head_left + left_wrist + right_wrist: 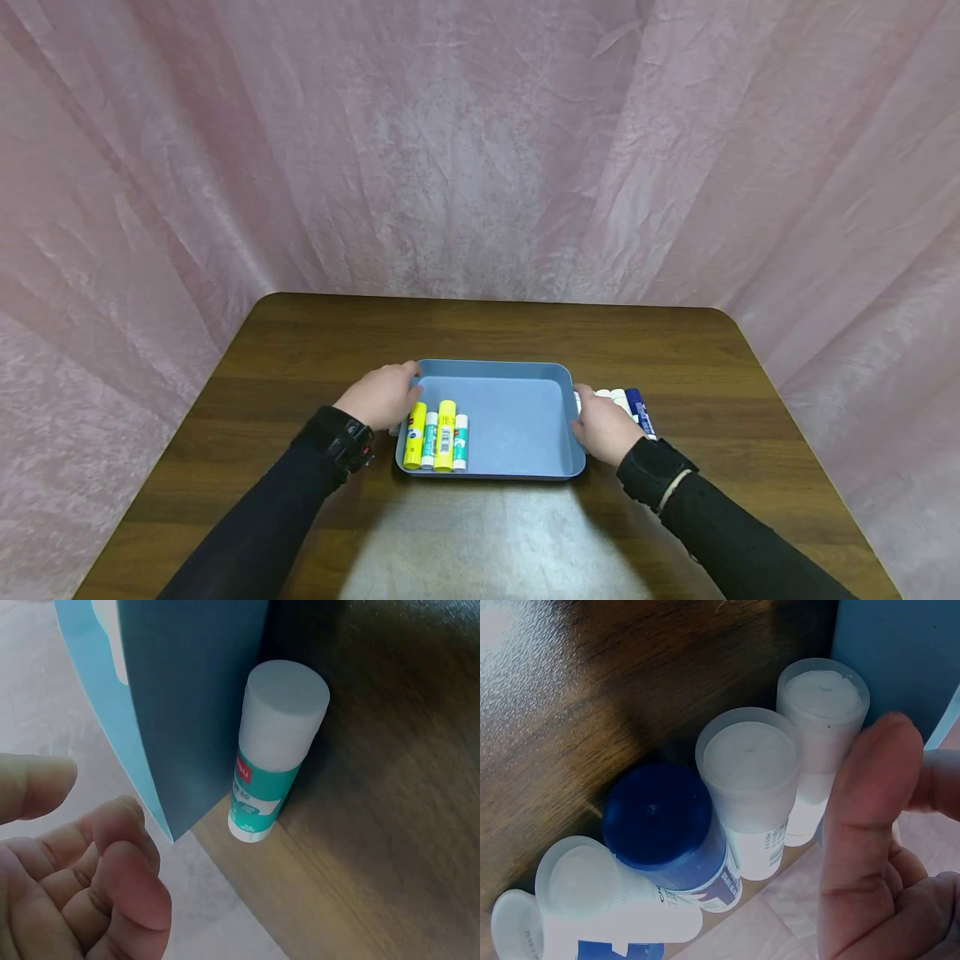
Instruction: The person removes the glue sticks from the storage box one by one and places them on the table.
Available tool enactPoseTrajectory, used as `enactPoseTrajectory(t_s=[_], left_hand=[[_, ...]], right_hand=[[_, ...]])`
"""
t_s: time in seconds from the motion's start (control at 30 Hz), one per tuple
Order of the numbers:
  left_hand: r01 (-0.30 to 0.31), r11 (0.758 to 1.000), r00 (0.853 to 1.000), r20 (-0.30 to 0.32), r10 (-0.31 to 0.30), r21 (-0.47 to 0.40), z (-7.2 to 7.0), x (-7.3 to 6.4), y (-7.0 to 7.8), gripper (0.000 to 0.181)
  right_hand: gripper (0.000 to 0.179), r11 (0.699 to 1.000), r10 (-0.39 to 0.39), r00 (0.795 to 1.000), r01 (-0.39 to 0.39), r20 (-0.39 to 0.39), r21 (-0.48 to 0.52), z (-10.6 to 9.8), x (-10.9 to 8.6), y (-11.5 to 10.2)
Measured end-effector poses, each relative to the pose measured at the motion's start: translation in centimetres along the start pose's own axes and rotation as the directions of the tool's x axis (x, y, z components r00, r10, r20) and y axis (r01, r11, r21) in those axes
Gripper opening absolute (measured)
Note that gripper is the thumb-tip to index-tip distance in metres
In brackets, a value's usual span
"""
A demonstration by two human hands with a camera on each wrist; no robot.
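Observation:
A blue-grey tray (517, 425) sits between the two hands. At its left end lie two yellow glue sticks (445, 437) and two teal-and-white glue sticks (461, 442). My left hand (381, 395) is at the tray's far-left corner; in the left wrist view its thumb and bent fingers (135, 885) are apart with nothing between them. Another teal-and-white glue stick (274, 750) is outside the tray, against its left wall. My right hand (606, 427) is at the right rim, where the fingers (877, 772) overlap the tray wall and a white-capped glue stick (821, 712).
Right of the tray is a row of white-capped glue sticks (750, 780) with a blue-capped glue stick (660, 817) among them. Everything stands on a brown wooden table (322, 333). Behind it hangs a pink curtain (480, 150).

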State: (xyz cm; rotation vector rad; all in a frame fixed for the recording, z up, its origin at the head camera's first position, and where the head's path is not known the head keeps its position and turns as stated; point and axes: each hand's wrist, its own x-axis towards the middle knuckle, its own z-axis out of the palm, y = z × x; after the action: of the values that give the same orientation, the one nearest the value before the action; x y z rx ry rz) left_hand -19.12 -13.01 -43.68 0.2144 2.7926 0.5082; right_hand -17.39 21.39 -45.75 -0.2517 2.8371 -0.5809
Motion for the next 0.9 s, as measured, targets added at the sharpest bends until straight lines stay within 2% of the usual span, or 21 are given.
enactPoseTrajectory(t_s=[0.23, 0.53, 0.9], left_hand=[[-0.016, 0.999, 0.999, 0.028, 0.015, 0.042, 0.5, 0.1, 0.2, 0.045], [-0.044, 0.992, 0.999, 0.023, 0.042, 0.122, 1.2, 0.1, 0.6, 0.040], [-0.082, 0.964, 0.997, 0.004, 0.083, 0.251, 1.9, 0.1, 0.8, 0.024]], right_hand=[[0.058, 1.000, -0.002, 1.000, 0.002, -0.005, -0.008, -0.1, -0.1, -0.1], [0.058, 1.000, -0.007, 1.000, 0.006, -0.008, -0.013, -0.1, -0.1, -0.1], [0.058, 1.000, 0.007, 1.000, -0.007, 0.002, -0.006, -0.1, -0.1, -0.1]])
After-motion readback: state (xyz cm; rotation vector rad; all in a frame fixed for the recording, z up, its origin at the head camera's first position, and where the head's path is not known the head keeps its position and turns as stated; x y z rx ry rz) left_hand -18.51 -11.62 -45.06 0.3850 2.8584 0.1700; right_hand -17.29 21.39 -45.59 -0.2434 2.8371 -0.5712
